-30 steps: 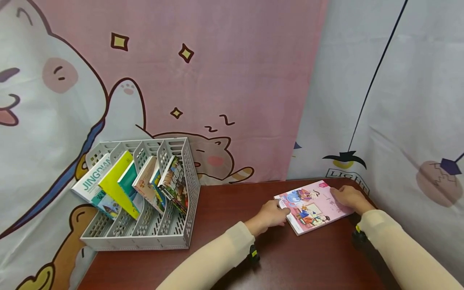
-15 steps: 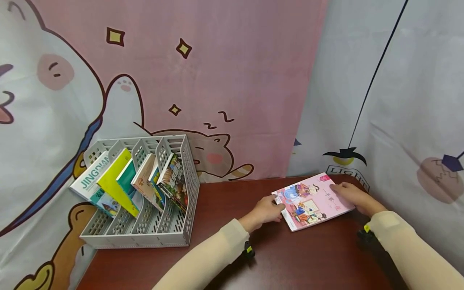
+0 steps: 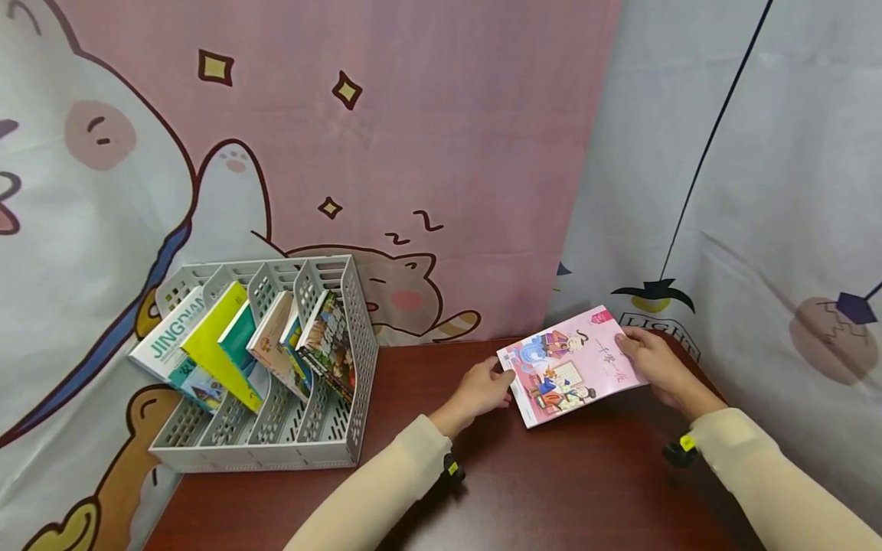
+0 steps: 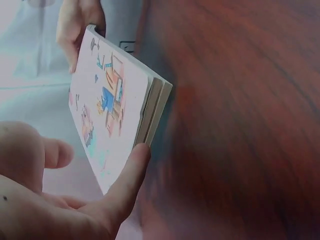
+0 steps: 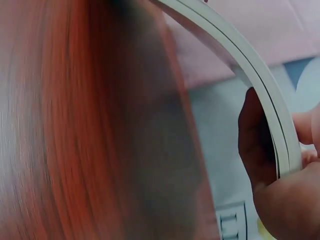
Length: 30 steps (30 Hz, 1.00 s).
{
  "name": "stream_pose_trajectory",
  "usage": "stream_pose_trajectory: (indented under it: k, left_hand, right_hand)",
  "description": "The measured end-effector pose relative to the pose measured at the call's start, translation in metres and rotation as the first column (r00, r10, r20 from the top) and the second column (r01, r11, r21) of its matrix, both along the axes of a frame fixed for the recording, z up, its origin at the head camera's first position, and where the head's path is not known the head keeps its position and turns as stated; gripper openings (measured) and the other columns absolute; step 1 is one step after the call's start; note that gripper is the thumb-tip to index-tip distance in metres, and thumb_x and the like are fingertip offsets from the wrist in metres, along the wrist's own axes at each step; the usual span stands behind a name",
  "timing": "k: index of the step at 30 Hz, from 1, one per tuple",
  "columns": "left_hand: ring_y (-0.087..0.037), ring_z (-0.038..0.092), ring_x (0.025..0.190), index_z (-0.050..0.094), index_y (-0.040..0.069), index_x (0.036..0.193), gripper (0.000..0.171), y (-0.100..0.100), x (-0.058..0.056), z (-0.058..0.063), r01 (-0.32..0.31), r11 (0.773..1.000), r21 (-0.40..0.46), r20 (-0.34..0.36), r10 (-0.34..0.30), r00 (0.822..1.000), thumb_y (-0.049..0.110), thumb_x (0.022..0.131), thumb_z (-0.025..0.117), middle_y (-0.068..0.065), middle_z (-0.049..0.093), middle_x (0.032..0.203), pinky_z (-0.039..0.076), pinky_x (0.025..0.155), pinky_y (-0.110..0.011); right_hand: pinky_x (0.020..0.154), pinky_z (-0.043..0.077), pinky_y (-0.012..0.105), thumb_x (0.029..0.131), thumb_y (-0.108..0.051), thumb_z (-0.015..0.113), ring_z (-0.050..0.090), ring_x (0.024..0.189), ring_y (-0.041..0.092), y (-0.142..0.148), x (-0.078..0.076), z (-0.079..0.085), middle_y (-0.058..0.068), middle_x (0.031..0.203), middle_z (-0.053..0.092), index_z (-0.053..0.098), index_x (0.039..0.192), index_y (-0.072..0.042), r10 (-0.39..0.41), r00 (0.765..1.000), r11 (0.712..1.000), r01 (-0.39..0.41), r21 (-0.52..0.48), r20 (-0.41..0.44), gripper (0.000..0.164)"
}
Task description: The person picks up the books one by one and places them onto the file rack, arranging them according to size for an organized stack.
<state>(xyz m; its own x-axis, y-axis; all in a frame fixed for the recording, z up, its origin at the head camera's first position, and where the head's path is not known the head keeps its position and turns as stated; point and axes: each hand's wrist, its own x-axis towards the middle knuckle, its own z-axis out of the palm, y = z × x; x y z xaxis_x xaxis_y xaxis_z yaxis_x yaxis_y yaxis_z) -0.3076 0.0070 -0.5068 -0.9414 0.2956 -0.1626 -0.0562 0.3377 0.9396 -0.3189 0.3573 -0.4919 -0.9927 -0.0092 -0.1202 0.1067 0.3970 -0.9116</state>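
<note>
A pink picture book is held tilted above the table, its illustrated cover up and its left side lower. My right hand grips its right end, thumb on the cover and fingers underneath; in the right wrist view the book bends in that grip. At the opposite end, my left hand holds the left edge. One digit of the left hand lies against that edge in the left wrist view; its other fingers are partly hidden.
A grey slotted book rack stands on the left of the brown table. Several books lean in its compartments, among them a yellow book. A pink printed curtain hangs behind, with a pale curtain at the right.
Both hands have carried the pink book leftwards, and its right end has risen off the table. The rack and its books stay in place as the head view shifts slightly.
</note>
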Motion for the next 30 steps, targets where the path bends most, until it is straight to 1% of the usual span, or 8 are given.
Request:
stream_pose_trajectory:
  k: [3, 5, 9, 12, 16, 19, 22, 30]
  left_hand:
    - [-0.034, 0.081, 0.099, 0.033, -0.007, 0.169, 0.076, -0.015, -0.002, 0.003, -0.046, 0.998, 0.04, 0.005, 0.045, 0.999, 0.038, 0.114, 0.059, -0.022, 0.074, 0.128, 0.069, 0.089, -0.048]
    - [-0.033, 0.082, 0.099, 0.041, -0.01, 0.163, 0.074, -0.025, -0.002, 0.005, -0.065, 0.995, 0.082, 0.009, 0.064, 0.998, 0.042, 0.114, 0.057, -0.023, 0.074, 0.126, 0.069, 0.09, -0.049]
    - [-0.027, 0.082, 0.089, 0.056, -0.009, 0.144, 0.064, -0.045, -0.002, 0.009, -0.104, 0.978, 0.182, 0.034, 0.099, 0.995, 0.048, 0.115, 0.056, -0.023, 0.076, 0.114, 0.069, 0.089, -0.051]
    - [-0.021, 0.079, 0.078, 0.057, -0.005, 0.138, 0.06, -0.061, -0.001, 0.011, -0.166, 0.96, 0.226, 0.058, 0.156, 0.986, 0.049, 0.114, 0.056, -0.02, 0.075, 0.105, 0.069, 0.086, -0.052]
    - [-0.017, 0.075, 0.077, 0.06, -0.002, 0.134, 0.06, -0.077, 0.005, 0.017, -0.229, 0.951, 0.207, 0.048, 0.224, 0.973, 0.054, 0.112, 0.057, -0.015, 0.075, 0.102, 0.069, 0.08, -0.042]
    - [-0.018, 0.07, 0.087, 0.06, 0.0, 0.131, 0.06, -0.085, 0.012, 0.022, -0.258, 0.953, 0.159, 0.001, 0.261, 0.965, 0.057, 0.11, 0.059, -0.013, 0.072, 0.106, 0.061, 0.077, -0.033]
    - [-0.02, 0.065, 0.093, 0.055, 0.003, 0.131, 0.057, -0.091, 0.019, 0.026, -0.297, 0.945, 0.137, -0.041, 0.305, 0.951, 0.055, 0.11, 0.061, -0.014, 0.067, 0.11, 0.055, 0.075, -0.03]
    - [-0.015, 0.073, 0.077, 0.051, 0.003, 0.134, 0.041, -0.103, 0.029, 0.024, -0.394, 0.896, 0.206, -0.074, 0.415, 0.907, 0.039, 0.114, 0.059, -0.018, 0.072, 0.108, 0.06, 0.067, -0.028]
  right_hand:
    - [0.073, 0.067, 0.033, 0.12, -0.043, 0.04, 0.073, 0.086, 0.01, -0.017, 0.002, 0.007, -0.001, 0.111, 0.069, 0.024, 0.17, 0.005, -0.007, 1.0, 0.998, 0.006, -0.056, -0.005, 0.071]
    - [0.075, 0.067, 0.033, 0.12, -0.044, 0.041, 0.074, 0.088, 0.01, -0.028, 0.004, 0.012, -0.002, 0.112, 0.069, 0.024, 0.17, 0.004, -0.007, 1.0, 0.995, 0.007, -0.095, -0.007, 0.071]
    - [0.075, 0.067, 0.033, 0.119, -0.046, 0.042, 0.075, 0.089, 0.01, -0.051, 0.009, 0.02, -0.005, 0.112, 0.069, 0.03, 0.168, -0.001, -0.007, 1.0, 0.986, 0.006, -0.166, -0.01, 0.068]
    - [0.075, 0.067, 0.032, 0.119, -0.046, 0.043, 0.075, 0.09, 0.009, -0.069, 0.014, 0.025, -0.008, 0.111, 0.069, 0.032, 0.167, -0.002, 0.002, 1.0, 0.978, -0.003, -0.211, -0.005, 0.066]
    - [0.075, 0.066, 0.031, 0.119, -0.044, 0.045, 0.074, 0.089, 0.009, -0.096, 0.019, 0.029, -0.007, 0.11, 0.069, 0.035, 0.164, -0.002, 0.029, 0.999, 0.961, -0.024, -0.276, 0.014, 0.062]
    - [0.073, 0.065, 0.031, 0.119, -0.043, 0.046, 0.073, 0.087, 0.01, -0.115, 0.021, 0.029, -0.005, 0.109, 0.069, 0.038, 0.16, -0.001, 0.045, 0.999, 0.948, -0.036, -0.317, 0.02, 0.059]
    - [0.071, 0.064, 0.031, 0.119, -0.043, 0.047, 0.074, 0.086, 0.012, -0.131, 0.023, 0.028, -0.003, 0.108, 0.07, 0.04, 0.158, -0.003, 0.06, 0.998, 0.942, -0.046, -0.331, 0.031, 0.057]
    - [0.07, 0.063, 0.03, 0.119, -0.038, 0.048, 0.074, 0.084, 0.015, -0.159, 0.028, 0.016, 0.0, 0.104, 0.072, 0.043, 0.151, -0.004, 0.089, 0.99, 0.933, -0.045, -0.356, 0.108, 0.047]
